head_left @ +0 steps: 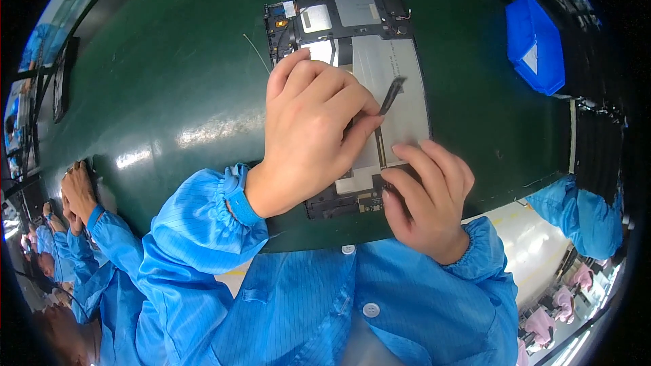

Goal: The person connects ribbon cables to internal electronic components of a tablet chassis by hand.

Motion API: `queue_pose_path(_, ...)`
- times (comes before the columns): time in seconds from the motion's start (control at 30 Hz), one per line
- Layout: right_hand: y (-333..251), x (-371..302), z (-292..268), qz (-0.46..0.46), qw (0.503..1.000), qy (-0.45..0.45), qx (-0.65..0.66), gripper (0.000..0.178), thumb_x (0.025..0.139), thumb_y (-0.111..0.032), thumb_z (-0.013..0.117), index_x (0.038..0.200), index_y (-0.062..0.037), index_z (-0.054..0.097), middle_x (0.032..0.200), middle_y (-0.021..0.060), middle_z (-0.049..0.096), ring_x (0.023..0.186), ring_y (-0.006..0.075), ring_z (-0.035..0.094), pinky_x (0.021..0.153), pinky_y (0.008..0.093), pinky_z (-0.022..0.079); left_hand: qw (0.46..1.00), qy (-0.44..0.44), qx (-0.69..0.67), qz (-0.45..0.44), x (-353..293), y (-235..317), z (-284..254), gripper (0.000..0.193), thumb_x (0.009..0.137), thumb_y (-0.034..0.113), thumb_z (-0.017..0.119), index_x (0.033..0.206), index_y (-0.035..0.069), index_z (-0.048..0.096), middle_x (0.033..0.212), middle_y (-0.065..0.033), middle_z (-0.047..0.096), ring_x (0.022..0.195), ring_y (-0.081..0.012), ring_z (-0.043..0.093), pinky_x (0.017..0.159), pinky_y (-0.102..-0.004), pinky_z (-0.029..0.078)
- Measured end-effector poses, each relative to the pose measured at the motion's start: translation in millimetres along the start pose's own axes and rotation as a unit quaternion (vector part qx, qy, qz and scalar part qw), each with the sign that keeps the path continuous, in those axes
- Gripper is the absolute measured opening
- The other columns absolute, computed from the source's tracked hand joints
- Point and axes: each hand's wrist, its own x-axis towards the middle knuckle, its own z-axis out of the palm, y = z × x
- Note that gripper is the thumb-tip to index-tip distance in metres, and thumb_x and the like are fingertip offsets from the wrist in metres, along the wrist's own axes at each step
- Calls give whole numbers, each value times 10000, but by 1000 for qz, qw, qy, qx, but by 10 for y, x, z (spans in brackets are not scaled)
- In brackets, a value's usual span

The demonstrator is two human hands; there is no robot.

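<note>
An opened tablet (417, 88) lies on the bench, with a black frame and silvery panels inside. Across it reaches my left hand (308, 122), thumb and forefinger pinched on a dark, flat flex cable (391, 95) whose black end sticks up past the fingertips. Below the pinch, a thin brownish strip (381, 149) runs down over the silver panel; whether it is the same piece I cannot tell. At its lower end my right hand (434, 196) is curled, thumb and forefinger close together by the small circuit board (369, 203). What sits between those fingertips is hidden.
The tablet rests on a dark green bench mat (169, 81). A thin pale wire (256, 51) lies left of it. At the far right is a blue plastic bin (536, 47). A co-worker's hand (78, 193) rests on the bench at left; another blue sleeve (576, 213) shows right.
</note>
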Motion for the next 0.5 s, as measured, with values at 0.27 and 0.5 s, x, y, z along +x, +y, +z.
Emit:
queue_pose_path(0.27,-12,17,-21,-8,1000,-16,7,234,771,-179,693,987,-90,692,1219,86,631,1213,272,512,1007,418,321,1000,6,-6,-1,-7,-6,4,171,679,157,788,754,122,638,833,-11,613,889,-242,564,1017,-461,364)
queue_pose_path(0.5,-13,35,-50,-17,1000,-23,0,226,783,-174,685,988,-80,693,1228,83,633,1227,267,506,1006,410,321,1000,2,2,-4,-11,2,5,164,685,159,782,765,132,641,847,-6,615,894,-241,564,1018,-461,365)
